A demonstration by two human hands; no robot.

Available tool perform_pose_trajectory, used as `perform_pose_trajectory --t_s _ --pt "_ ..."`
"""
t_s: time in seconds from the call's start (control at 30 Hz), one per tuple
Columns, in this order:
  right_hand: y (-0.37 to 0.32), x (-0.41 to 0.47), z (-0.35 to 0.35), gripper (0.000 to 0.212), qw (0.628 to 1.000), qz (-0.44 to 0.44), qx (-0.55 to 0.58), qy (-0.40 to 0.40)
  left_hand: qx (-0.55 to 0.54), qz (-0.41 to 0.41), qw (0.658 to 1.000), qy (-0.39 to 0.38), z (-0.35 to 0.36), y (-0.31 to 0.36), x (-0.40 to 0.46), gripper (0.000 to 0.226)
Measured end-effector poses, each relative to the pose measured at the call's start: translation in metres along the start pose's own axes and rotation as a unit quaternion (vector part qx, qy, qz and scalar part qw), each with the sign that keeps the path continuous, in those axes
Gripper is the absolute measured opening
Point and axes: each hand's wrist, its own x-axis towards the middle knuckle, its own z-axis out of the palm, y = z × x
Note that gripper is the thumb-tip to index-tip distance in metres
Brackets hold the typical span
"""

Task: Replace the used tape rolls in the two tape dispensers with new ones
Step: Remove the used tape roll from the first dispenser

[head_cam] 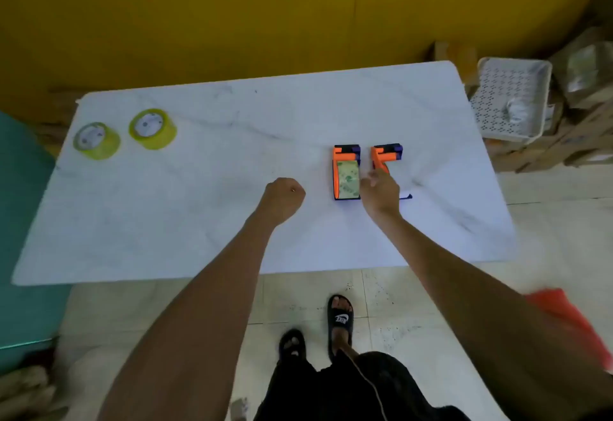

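right hand over right tape dispenser, left hand fisted

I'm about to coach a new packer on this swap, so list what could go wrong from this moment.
1. The right hand covers most of the right dispenser, which stands close beside the left dispenser; lifting one could knock the other over.
2. The two new rolls lie at the table's far left corner, away from both hands; a long reach follows, and the left roll near the edge could be pushed off.
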Motion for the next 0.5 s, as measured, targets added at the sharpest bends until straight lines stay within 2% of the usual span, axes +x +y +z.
perform_pose_trajectory --t_s 0.1,0.17,0.23,0.5 --pt "0.007 0.004 -0.001 0.013 0.999 0.019 0.033 -0.009 -0.011 -0.011 1.0 -0.019 0.022 0.012 0.017 0.016" --pt "0.012 0.004 0.002 0.016 0.999 0.023 0.027 -0.03 -0.01 -0.015 1.0 -0.024 0.038 0.017 0.026 0.02" --pt "0.013 0.01 0.002 0.022 0.999 0.013 0.028 -0.033 -0.055 -0.024 0.998 -0.023 0.046 0.026 0.03 0.021" --pt "0.016 0.018 0.014 0.018 0.999 0.003 0.046 -0.027 -0.179 -0.091 0.978 -0.05 0.056 0.033 0.039 0.016"
